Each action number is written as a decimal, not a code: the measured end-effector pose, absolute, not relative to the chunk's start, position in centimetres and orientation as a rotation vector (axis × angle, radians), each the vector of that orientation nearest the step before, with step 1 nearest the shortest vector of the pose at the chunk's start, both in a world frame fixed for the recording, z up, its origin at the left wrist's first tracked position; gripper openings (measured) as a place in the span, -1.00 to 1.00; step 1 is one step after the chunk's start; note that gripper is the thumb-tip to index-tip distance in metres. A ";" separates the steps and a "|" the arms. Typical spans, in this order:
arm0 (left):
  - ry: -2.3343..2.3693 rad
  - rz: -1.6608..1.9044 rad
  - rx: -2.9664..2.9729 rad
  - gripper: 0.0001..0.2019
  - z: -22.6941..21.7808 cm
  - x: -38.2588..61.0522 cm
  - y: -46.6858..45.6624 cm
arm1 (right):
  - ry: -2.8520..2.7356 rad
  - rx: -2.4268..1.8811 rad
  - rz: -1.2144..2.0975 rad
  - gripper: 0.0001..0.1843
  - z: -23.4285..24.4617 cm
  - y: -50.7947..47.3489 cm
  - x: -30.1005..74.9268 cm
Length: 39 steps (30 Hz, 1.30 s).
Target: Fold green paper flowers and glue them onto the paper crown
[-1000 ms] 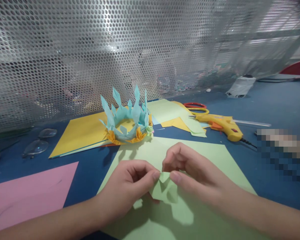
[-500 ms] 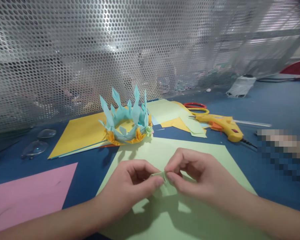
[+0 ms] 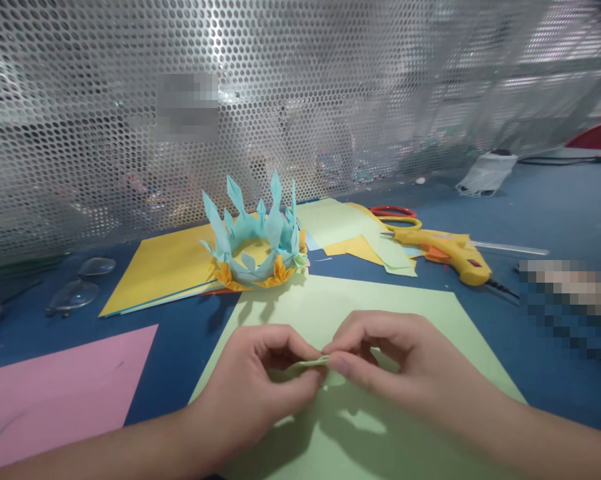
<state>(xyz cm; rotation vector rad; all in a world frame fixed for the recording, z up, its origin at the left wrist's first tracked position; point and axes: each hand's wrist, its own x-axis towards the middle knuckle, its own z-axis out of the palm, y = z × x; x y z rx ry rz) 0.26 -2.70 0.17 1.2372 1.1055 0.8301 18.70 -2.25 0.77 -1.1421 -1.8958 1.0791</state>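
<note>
A small folded piece of light green paper is pinched between my two hands, just above a large light green sheet. My left hand grips its left part between thumb and fingers. With thumb and forefinger, my right hand squeezes its right end; the fingertips of both hands almost meet. Most of the folded paper is hidden by the fingers. Beyond the hands stands a light blue paper crown with pointed spikes and orange folded paper flowers round its base.
Yellow paper lies under and left of the crown, pink paper at the left front, eyeglasses behind it. On the right are a yellow glue gun, scissors and green scraps. A perforated metal screen rises behind.
Both hands have come slightly lower and nearer to me. The folded green paper has turned from showing its face to nearly edge-on, with the right fingertips closer to the left ones.
</note>
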 end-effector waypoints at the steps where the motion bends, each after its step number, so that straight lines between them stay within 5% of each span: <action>1: 1.110 0.833 1.242 -0.91 0.2 0.3 -2.7 | -1.887 -1.151 1.089 -0.83 0.8 -2.2 18.7; 12: 1.013 0.742 1.304 -0.89 0.0 0.1 -2.7 | -2.006 -0.982 0.846 -0.85 1.2 -2.6 19.0; 27: 0.931 0.876 1.079 -0.73 0.1 0.0 -2.0 | -2.195 -0.657 0.002 -0.88 0.7 -3.0 18.8; 39: 0.824 1.050 0.875 -0.66 -0.1 0.6 -2.3 | -2.129 -0.561 -0.179 -0.91 0.5 -2.1 18.7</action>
